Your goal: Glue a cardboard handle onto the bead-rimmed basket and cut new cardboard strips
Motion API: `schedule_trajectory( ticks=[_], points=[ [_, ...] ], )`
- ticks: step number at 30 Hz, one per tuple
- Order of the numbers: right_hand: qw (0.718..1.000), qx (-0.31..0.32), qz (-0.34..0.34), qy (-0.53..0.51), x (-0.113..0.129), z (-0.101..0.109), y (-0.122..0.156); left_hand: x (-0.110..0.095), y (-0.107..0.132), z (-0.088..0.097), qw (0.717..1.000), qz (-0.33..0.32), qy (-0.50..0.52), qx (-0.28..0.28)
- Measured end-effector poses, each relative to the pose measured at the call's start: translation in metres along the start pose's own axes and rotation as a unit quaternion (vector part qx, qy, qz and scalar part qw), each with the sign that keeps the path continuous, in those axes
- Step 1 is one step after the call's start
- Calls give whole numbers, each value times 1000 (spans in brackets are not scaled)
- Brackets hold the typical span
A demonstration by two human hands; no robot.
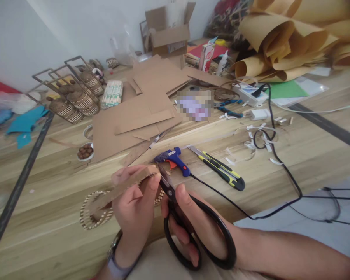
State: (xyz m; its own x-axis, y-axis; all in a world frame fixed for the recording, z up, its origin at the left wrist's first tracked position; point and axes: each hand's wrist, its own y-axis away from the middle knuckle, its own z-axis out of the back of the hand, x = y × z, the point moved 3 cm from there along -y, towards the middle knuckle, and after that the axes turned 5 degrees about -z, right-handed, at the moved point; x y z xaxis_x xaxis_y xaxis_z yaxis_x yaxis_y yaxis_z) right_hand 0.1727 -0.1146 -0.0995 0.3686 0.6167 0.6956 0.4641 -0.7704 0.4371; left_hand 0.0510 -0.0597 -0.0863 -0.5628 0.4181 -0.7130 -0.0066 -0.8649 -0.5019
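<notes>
My left hand [137, 210] pinches a bent cardboard strip [128, 182], its corrugated edge showing. In my right hand [192, 217] are black-handled scissors [170, 192], with thumb and fingers through the loops. The scissor blades point up and away, meeting the strip's end beside my left thumb; whether they cut into it cannot be made out. Under my left hand lies a round piece with a beaded-looking light and dark rim [86, 214], partly hidden by the strip and fingers. Just beyond the blades rests a blue glue gun [175, 157].
A yellow-black utility knife [221, 169] lies right of the glue gun, whose cord runs toward me. Flat cardboard sheets [146, 101], a bowl of brown balls [85, 151] and small striped baskets [72, 103] stand beyond. Blue-handled pliers [231, 103] and paper rolls [280, 42] are farther right.
</notes>
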Motion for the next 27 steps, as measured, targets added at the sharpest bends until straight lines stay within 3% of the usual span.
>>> schedule_trajectory(
  ticks=[12,14,16,17,18,20,22,23,24,27],
  points=[
    [1000,6,5,9,0,-2,0,6,3,1,1000,-3,-10,-16],
    [999,-13,1,41,3,7,0,8,3,1,1000,1,-1,-20],
    [987,-62,22,147,14,23,2,8,2,-1,1000,9,19,-19],
    [964,-105,40,239,24,35,3,7,1,-2,999,14,41,-17],
    [914,-171,65,362,36,48,5,6,0,-3,997,21,71,-12],
    [750,-355,81,552,62,79,12,4,-1,-6,990,41,136,-1],
    [605,-461,16,649,82,110,15,1,-2,-8,983,57,177,8],
    [561,-483,-13,672,89,125,15,0,-2,-8,981,61,183,12],
    [538,-487,-33,687,94,139,14,0,-2,-9,981,63,182,14],
    [502,-479,-79,716,102,178,9,2,-1,-9,984,47,169,7]
  ],
)
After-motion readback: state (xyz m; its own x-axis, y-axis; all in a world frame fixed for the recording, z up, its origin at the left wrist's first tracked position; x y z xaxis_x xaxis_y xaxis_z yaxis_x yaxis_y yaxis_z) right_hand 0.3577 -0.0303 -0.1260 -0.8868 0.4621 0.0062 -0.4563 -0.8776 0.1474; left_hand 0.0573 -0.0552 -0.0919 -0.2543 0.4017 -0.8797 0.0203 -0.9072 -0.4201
